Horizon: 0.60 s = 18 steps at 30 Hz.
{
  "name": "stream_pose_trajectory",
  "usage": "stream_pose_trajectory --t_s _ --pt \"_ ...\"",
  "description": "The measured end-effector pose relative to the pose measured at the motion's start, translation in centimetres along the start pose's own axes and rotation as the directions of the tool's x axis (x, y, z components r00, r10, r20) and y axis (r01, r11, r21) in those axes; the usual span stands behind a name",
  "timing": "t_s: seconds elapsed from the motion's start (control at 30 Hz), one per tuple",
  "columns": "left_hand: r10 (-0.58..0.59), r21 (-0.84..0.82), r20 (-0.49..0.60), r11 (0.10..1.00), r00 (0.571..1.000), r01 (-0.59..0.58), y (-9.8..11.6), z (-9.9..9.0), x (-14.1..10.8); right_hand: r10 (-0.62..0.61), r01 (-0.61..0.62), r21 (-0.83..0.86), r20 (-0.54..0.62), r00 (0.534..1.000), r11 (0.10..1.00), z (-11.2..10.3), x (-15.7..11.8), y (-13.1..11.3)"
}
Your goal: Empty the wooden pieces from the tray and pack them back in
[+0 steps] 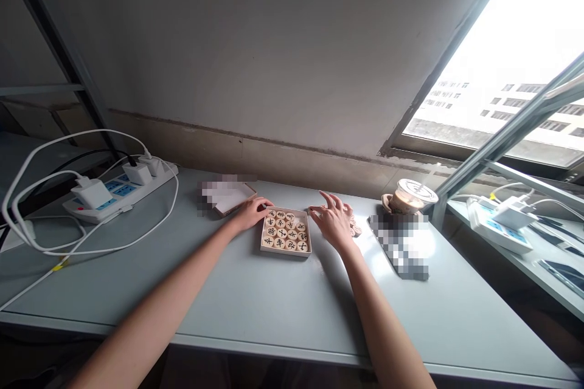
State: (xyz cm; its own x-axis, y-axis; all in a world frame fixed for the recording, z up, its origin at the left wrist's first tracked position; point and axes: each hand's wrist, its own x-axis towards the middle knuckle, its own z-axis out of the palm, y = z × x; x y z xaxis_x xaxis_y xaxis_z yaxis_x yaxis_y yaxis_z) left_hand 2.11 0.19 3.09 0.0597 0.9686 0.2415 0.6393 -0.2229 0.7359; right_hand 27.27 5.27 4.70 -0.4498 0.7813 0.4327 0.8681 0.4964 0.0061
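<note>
A shallow box sits on the desk, holding rows of round wooden Chinese chess pieces with dark characters. Its upper right corner shows a gap without a piece. My left hand grips the box's upper left side, fingers curled over the rim. Just right of the box, my right hand pinches a Chinese chess piece between thumb and finger, the other fingers raised. That piece is small and mostly covered. More loose pieces lie beyond my right hand, partly hidden by it.
The box lid lies behind my left hand. At right stand a lidded drink cup and a dark flat object, partly blurred out. A power strip with chargers and looping white cables occupies the left. A wall closes the desk's back.
</note>
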Motion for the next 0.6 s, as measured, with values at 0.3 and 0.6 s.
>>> stream_pose_trajectory --t_s 0.3,0.6 --pt "-0.01 -0.017 0.002 1.0 1.0 0.01 0.2 -0.1 -0.1 0.058 -0.055 -0.051 0.059 0.997 0.997 0.4 -0.4 0.3" --pt "-0.005 -0.003 0.005 1.0 1.0 0.005 0.1 -0.1 -0.1 -0.285 0.241 0.239 0.172 0.943 0.941 -2.6 -0.7 -1.7"
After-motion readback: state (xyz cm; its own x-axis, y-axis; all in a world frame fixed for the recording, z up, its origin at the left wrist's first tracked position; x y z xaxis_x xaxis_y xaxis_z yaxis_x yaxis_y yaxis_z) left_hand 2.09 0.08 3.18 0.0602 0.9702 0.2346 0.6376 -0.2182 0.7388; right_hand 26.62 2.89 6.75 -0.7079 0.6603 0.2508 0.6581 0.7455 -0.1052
